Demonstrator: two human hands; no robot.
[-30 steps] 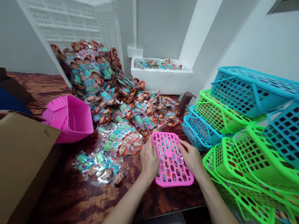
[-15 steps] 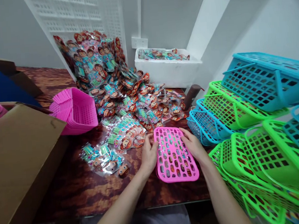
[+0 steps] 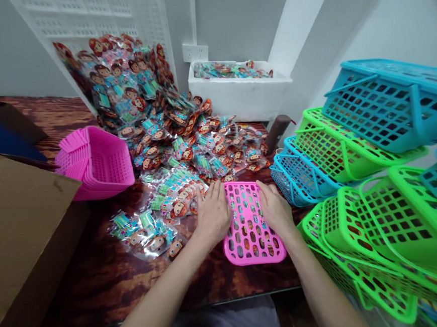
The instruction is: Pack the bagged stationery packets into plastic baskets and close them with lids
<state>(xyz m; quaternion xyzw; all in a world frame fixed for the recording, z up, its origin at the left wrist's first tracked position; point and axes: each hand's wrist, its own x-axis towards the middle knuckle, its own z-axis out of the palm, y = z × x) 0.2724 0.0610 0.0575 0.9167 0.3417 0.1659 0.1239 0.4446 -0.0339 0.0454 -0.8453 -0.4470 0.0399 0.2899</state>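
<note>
A pink plastic basket with a slotted lid [image 3: 249,211] lies on the table in front of me, and small colourful contents show through its slots. My left hand [image 3: 214,213] is along the lid's left edge, palm down, its fingers stretched forward and apart. Around the right edge my right hand [image 3: 277,209] is closed, fingertips near the far corner. Just left of the basket lies a fan of clear packets with cartoon dolls [image 3: 179,192]. Closer to me is a smaller group of similar packets [image 3: 148,234].
Many more packets [image 3: 121,80] are heaped at the back against a white crate. A white foam box [image 3: 239,99] stands behind. Nested pink baskets [image 3: 108,162] and a cardboard box [image 3: 23,234] are on the left. Green baskets [image 3: 389,220] and blue baskets [image 3: 384,110] are stacked right.
My left hand has turned palm down and its fingers now stretch forward beside the lid. My right hand has slid slightly along the right edge. The view has shifted a little.
</note>
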